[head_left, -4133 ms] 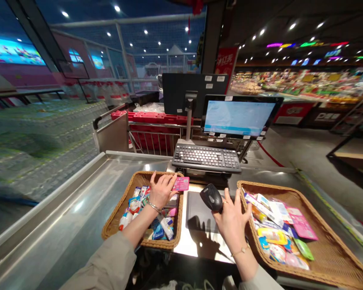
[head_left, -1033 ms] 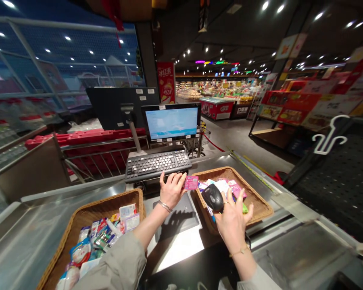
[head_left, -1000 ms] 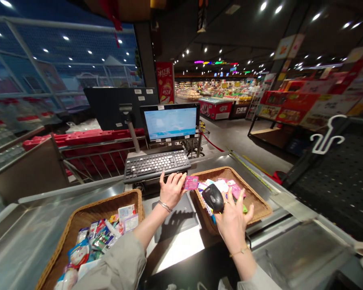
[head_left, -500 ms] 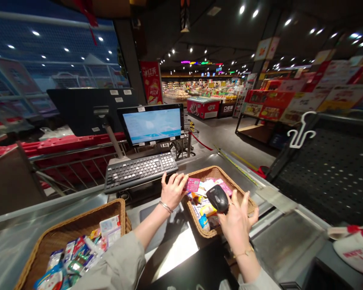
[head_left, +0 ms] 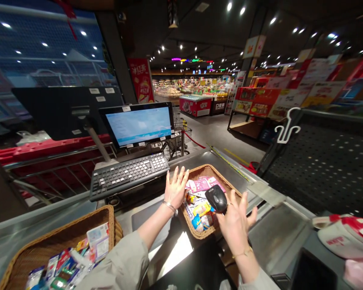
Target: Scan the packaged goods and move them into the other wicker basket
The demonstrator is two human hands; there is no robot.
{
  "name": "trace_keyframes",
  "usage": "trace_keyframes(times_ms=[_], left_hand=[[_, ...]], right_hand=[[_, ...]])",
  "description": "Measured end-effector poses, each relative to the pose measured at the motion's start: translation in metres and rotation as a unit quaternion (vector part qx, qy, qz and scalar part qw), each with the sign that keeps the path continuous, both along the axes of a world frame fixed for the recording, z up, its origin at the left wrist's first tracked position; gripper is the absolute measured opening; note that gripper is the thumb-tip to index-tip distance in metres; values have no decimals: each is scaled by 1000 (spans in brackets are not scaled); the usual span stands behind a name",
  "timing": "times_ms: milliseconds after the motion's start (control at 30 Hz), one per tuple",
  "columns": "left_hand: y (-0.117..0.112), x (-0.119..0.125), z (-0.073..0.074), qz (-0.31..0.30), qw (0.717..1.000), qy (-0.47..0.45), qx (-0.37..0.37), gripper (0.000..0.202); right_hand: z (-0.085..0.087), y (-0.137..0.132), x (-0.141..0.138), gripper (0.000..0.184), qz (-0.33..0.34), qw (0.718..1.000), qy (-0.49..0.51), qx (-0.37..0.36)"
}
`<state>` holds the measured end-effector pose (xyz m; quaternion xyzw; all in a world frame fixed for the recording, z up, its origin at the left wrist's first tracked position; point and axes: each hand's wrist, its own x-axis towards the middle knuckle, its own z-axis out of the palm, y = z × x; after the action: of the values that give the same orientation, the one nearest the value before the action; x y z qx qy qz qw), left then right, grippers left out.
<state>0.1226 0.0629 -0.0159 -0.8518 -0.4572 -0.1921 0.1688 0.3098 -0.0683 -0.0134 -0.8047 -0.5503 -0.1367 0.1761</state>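
Observation:
My right hand (head_left: 236, 223) grips a black handheld barcode scanner (head_left: 216, 198), its head over the right wicker basket (head_left: 199, 234). Some of the fingers of that hand stick out past the scanner. In this basket lie pink packets (head_left: 201, 184), a yellow packet (head_left: 201, 208) and a small blue item (head_left: 197, 222). At the basket's left rim my left hand (head_left: 174, 191) is open, fingers spread, with nothing held. A second wicker basket (head_left: 112, 225) stands at the lower left with several small packs and a white card-like pack (head_left: 99, 238) in it.
Beyond my left hand are a keyboard (head_left: 130, 173) and a lit monitor (head_left: 140, 125) on the metal counter (head_left: 269, 237). A black perforated panel (head_left: 326, 161) with a white hook (head_left: 287, 127) stands at the right. A red-and-white bag (head_left: 345, 237) lies at the lower right.
The pink packet at my left fingertips has been let go into the right basket, and those fingers have spread. The scanner stays over the basket. My view has turned slightly right.

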Motion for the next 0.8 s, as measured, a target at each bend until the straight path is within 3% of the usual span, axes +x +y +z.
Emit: trace_keyframes(times_ms=[367,567,800], left_hand=[[-26,-47,13,93,995,28,-16,72],[-52,-90,16,154,987,19,-29,73],[-86,-150,4,236,970,19,-52,72]], right_hand=[[3,11,-38,49,86,996,17,7],[5,17,-72,45,144,989,15,10],[8,17,-114,44,220,975,12,1]])
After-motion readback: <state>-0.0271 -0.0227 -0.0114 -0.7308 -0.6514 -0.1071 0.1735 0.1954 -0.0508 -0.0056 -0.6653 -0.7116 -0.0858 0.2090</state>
